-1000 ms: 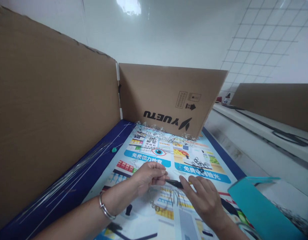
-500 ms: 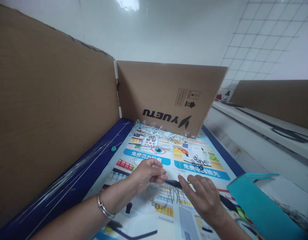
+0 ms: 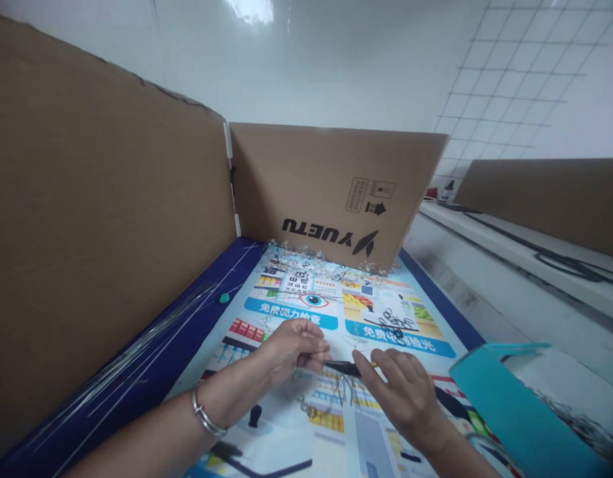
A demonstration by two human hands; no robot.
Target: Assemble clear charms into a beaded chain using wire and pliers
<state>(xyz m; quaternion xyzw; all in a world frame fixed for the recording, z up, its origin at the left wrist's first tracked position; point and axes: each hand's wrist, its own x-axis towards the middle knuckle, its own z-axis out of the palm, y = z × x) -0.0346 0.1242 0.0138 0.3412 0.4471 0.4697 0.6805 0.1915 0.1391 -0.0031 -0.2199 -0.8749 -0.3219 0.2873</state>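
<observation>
My right hand (image 3: 403, 385) grips dark-jawed pliers (image 3: 344, 367), their nose pointing left at my left fingertips. Thumb and fingers of my left hand (image 3: 295, 346) are pinched together at the plier tips; what lies between them is too small to make out. A silver bangle (image 3: 205, 413) circles my left wrist. Below the pliers lie several short thin wires (image 3: 355, 392) on the printed sheet (image 3: 331, 458). A small shiny ornament (image 3: 305, 405) shows under my left hand.
Black wire loops (image 3: 395, 325) lie beyond my right hand. Clear beaded pieces (image 3: 306, 252) line the foot of the back cardboard panel (image 3: 296, 172). Long straight wires (image 3: 137, 362) run along the left cardboard wall (image 3: 107, 199). A teal box (image 3: 520, 411) with wire pieces stands at right.
The view has shifted very slightly. Both hands and the pliers keep almost the same position and grip.
</observation>
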